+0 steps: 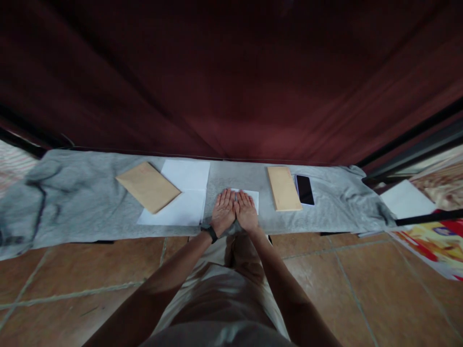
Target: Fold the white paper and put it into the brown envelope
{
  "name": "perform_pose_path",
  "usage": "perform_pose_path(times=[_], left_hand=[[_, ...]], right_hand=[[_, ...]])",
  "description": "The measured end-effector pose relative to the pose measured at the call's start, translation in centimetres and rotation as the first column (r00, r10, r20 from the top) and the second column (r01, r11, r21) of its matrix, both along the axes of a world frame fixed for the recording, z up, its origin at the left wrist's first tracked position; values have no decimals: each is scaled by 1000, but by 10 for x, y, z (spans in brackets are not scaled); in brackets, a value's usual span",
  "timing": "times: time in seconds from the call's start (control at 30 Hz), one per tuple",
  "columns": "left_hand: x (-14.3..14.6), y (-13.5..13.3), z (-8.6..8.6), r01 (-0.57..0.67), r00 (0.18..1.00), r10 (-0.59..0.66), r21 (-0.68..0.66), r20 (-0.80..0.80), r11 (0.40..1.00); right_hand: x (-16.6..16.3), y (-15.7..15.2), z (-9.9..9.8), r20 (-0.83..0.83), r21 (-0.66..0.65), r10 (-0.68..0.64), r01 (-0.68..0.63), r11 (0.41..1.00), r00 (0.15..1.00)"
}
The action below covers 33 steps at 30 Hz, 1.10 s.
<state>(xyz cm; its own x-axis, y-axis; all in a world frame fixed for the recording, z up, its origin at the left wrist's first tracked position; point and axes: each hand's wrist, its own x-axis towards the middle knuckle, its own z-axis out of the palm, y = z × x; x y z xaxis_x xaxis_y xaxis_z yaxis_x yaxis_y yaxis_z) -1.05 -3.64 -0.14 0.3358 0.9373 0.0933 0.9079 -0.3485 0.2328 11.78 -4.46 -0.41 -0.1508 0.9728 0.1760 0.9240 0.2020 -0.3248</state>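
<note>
My left hand (223,211) and my right hand (246,212) lie flat side by side, fingers stretched out, pressing on a small folded white paper (253,196) on the grey cloth (72,202) covering a long table. The paper shows only past my right fingertips. A black band sits on my left wrist. Left of my hands a brown envelope (148,187) lies tilted on a stack of white sheets (184,193). To the right lie a second brown envelope (284,188) and a dark phone (305,190).
A dark red curtain (231,77) hangs right behind the table. The floor is brown tile (72,284). At the right stand black bars, a white sheet (407,200) and a colourful printed surface (434,243).
</note>
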Motion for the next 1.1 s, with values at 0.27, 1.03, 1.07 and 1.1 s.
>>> perform_pose_path(times=[0.27,1.03,1.07,1.1], left_hand=[[0,0,1,5,999,-5,1,49,1000],[-9,-4,1,-18,1000,18,10,10,1000],[-9,-4,2,-16,1000,16,8,4,1000],[-9,-4,2,-15,1000,15,7,-4,1000]], right_hand=[[11,-3,0,93,-40,-11,15,999,996],[39,-16,-13,95,21,-124,122,992,988],[41,-17,-14,96,23,-127,125,992,987],[44,-19,-14,97,25,-130,129,991,987]])
